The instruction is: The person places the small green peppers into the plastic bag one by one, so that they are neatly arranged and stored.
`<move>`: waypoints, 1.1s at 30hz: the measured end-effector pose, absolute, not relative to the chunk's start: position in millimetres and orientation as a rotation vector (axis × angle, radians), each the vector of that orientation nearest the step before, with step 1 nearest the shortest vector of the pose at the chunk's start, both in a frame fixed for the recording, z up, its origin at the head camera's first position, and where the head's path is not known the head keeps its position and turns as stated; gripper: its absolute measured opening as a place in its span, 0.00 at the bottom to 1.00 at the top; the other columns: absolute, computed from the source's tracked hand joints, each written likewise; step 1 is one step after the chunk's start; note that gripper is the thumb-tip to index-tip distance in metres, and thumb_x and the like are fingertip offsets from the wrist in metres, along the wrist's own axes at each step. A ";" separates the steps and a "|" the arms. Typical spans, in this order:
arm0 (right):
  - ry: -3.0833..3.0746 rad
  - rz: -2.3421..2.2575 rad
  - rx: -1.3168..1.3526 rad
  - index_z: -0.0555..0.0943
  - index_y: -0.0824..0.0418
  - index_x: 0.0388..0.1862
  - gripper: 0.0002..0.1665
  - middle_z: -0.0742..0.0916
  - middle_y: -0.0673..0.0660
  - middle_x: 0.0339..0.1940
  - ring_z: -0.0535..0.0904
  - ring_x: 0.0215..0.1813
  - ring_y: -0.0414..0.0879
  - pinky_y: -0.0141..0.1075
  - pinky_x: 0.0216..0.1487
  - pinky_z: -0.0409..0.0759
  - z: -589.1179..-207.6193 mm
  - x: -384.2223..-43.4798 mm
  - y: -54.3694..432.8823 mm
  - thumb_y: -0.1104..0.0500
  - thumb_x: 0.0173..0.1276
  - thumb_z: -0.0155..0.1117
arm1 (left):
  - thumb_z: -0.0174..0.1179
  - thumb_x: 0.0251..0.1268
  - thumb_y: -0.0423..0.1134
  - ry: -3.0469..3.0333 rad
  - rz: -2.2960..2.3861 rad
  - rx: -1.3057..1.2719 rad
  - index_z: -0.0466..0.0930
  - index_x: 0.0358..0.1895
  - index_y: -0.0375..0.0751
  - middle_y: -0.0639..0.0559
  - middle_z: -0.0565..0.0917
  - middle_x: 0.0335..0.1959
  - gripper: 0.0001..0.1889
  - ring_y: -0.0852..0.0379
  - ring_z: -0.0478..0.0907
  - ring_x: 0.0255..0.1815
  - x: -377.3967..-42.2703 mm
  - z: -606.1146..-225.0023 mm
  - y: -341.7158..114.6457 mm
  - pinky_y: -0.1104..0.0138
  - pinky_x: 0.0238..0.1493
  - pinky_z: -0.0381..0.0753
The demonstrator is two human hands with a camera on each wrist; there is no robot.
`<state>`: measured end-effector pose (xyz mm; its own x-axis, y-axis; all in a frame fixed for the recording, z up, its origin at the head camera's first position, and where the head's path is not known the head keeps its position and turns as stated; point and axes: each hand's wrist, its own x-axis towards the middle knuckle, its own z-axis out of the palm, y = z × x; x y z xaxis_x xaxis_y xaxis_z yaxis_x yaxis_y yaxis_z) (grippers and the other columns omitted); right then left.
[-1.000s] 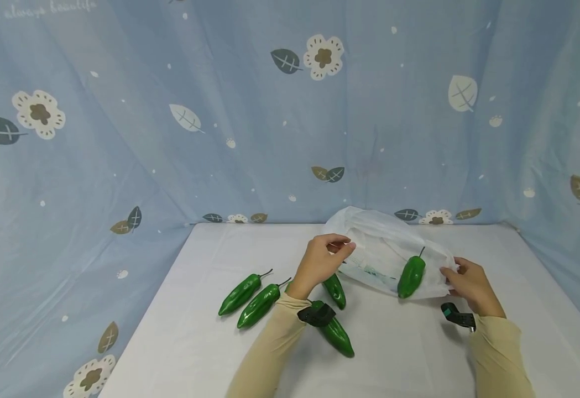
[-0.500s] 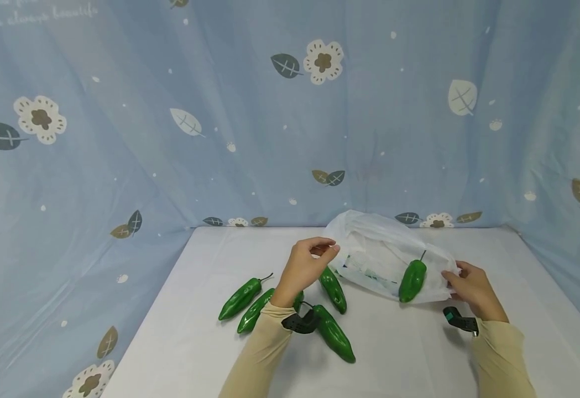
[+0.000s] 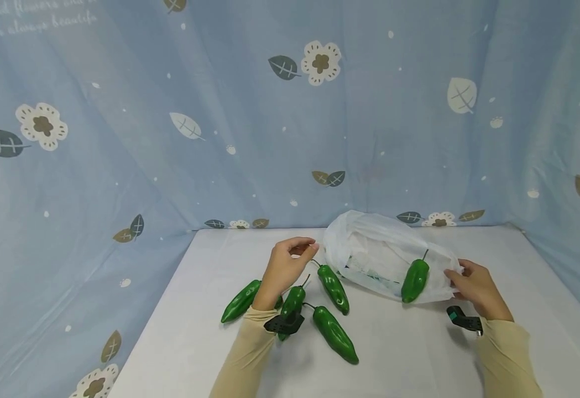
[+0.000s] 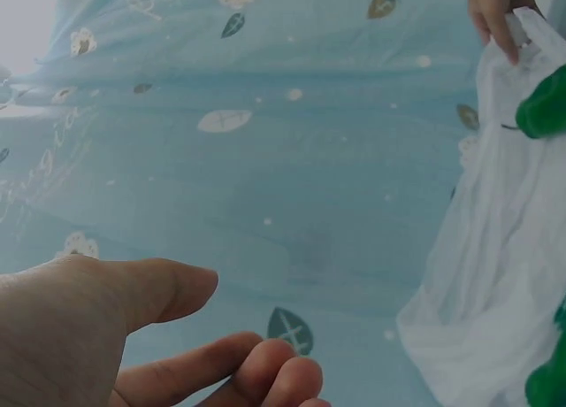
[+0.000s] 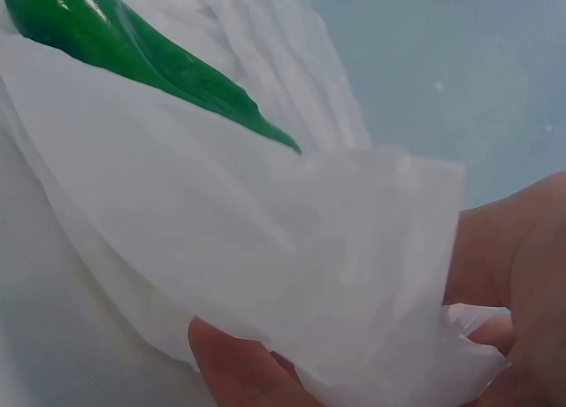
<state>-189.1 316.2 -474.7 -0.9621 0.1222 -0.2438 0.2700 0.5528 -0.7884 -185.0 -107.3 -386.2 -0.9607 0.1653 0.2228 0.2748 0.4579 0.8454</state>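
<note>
My right hand [image 3: 479, 287] pinches the right end of a white plastic bag [image 3: 371, 254]; the right wrist view shows the thin film [image 5: 221, 212] between thumb and fingers. On the bag's near side lies a green chili pepper [image 3: 415, 281], stem pointing away. My left hand [image 3: 287, 268] is raised left of the bag, holding nothing, thumb and fingers apart and loosely bent. Below and around it lie several more green peppers: one by the bag [image 3: 333, 288], one nearer the front [image 3: 335, 334], one partly behind the wrist strap [image 3: 292, 301]. My left forearm and hand partly cover others.
A pepper [image 3: 240, 303] lies leftmost on the white tabletop [image 3: 394, 354]. A blue curtain [image 3: 250, 138] with printed leaves and flowers stands behind the table and along both sides. Black camera mounts [image 3: 464, 320] sit on both wrists.
My left hand has moved left, away from the bag's opening and over the left peppers, uncovering others beside the bag. The right hand keeps its grip on the bag, nearly still.
</note>
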 end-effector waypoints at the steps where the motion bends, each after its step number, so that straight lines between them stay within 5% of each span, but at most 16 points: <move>1: 2.624 -1.374 0.333 0.56 0.80 0.77 0.40 0.78 0.74 0.51 0.82 0.46 0.55 0.41 0.40 0.89 -474.7 -189.2 316.4 0.52 0.81 0.49 | 0.62 0.75 0.51 -2.584 -1.536 -0.382 0.87 0.57 0.46 0.49 0.89 0.49 0.17 0.51 0.85 0.51 -184.1 -385.9 -110.1 0.54 0.56 0.83; 10: 2.619 -1.407 0.332 0.57 0.80 0.77 0.39 0.78 0.73 0.52 0.82 0.46 0.53 0.40 0.39 0.89 -482.4 -189.2 318.8 0.52 0.81 0.50 | 0.64 0.74 0.48 -2.561 -1.549 -0.231 0.87 0.57 0.46 0.48 0.89 0.50 0.16 0.51 0.84 0.52 -181.1 -390.8 -141.5 0.53 0.57 0.82; 22: 2.625 -1.415 0.334 0.58 0.79 0.77 0.38 0.79 0.72 0.51 0.82 0.46 0.53 0.39 0.38 0.89 -478.8 -192.5 316.8 0.52 0.82 0.50 | 0.63 0.75 0.48 -2.527 -1.548 -0.074 0.86 0.59 0.44 0.42 0.89 0.50 0.17 0.54 0.85 0.48 -175.8 -393.2 -191.3 0.71 0.48 0.83; 33: 2.620 -1.421 0.348 0.58 0.78 0.77 0.38 0.79 0.73 0.52 0.82 0.47 0.54 0.38 0.38 0.88 -479.5 -190.0 316.5 0.53 0.81 0.50 | 0.62 0.76 0.50 -2.520 -1.527 0.126 0.85 0.60 0.44 0.42 0.87 0.52 0.19 0.59 0.85 0.47 -162.2 -410.9 -223.0 0.73 0.48 0.82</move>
